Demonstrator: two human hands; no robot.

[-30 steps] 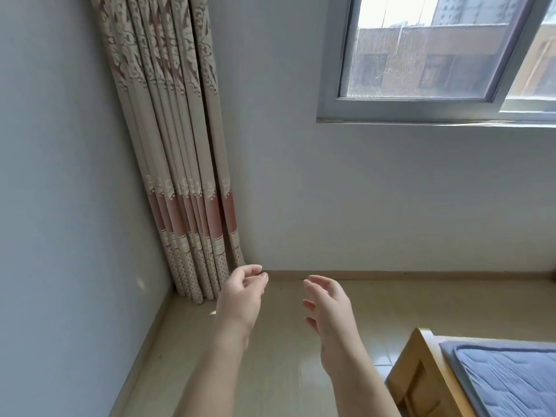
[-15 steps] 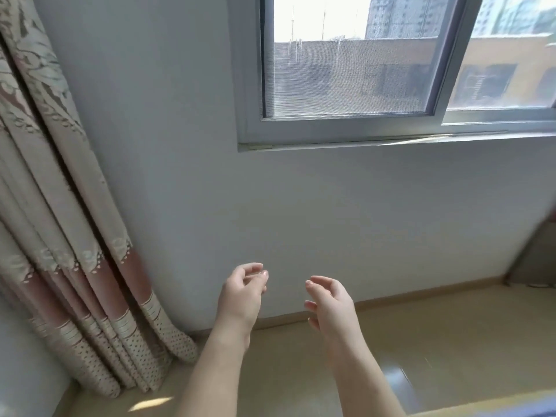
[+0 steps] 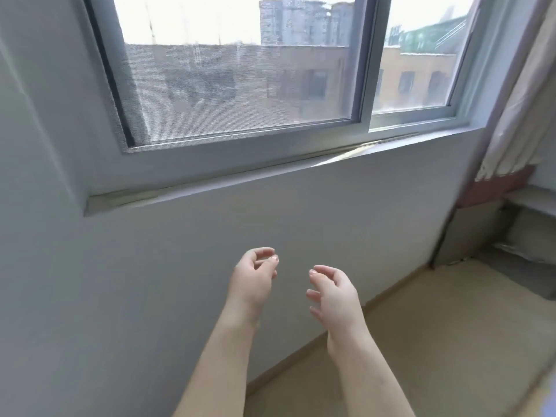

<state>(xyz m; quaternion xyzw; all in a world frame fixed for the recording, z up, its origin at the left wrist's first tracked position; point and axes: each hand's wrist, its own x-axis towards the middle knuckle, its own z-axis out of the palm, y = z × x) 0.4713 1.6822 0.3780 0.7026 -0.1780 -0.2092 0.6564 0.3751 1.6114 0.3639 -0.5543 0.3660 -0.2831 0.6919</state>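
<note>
Bedroom wall under window (image 3: 240, 70): notes left hand (image 3: 252, 281) and right hand (image 3: 334, 293) apart, loosely curled, empty; judges approach stage, curtain (image 3: 517, 130) at right edge well apart, requiring rightward reach and grasp.

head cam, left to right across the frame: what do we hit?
left hand → right hand → clear glass window pane → curtain. Screened pane left out: it spans above both hands.

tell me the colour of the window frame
The window frame is pale grey, clearest in the head view.
</note>
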